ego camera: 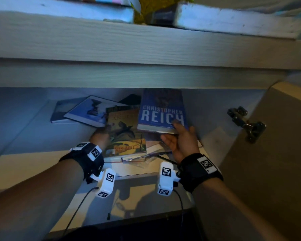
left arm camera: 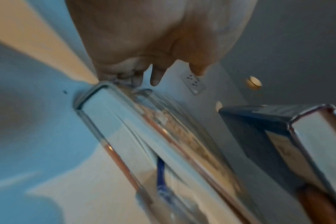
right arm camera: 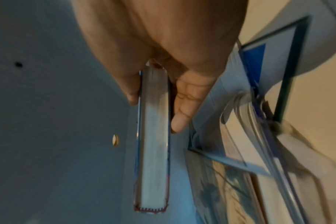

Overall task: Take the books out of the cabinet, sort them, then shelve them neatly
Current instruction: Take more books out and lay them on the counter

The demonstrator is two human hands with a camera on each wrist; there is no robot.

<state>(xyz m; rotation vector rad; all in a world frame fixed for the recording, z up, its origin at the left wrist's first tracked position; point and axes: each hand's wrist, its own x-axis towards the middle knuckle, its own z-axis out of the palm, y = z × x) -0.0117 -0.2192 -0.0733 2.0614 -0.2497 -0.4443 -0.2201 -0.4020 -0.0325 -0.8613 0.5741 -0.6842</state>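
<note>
Fingers: right hand [ego camera: 181, 141] pinches the blue book [ego camera: 162, 110] at its lower edge, thumb on the cover, fingers [right arm camera: 180, 106] flat beneath; left hand [ego camera: 101, 136] rests at the painted-cover book [ego camera: 123, 133], its fingers hidden, grip unclear
Blue book: lifted clear of the pile inside the cabinet [ego camera: 224, 119]
Handling: stiff, probably moderately heavy, glossy jacket may slip; support the spine
Pile: loose, overlapping books; could slide
Door hinge [ego camera: 245, 124]: near right

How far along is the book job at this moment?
Early. Nothing looks sorted or shelved yet. In hand: the right hand grips the blue Christopher Reich book, lifted off the pile; the left hand grips the yellow illustrated book. Left: several books lie loosely in the cabinet.
</note>
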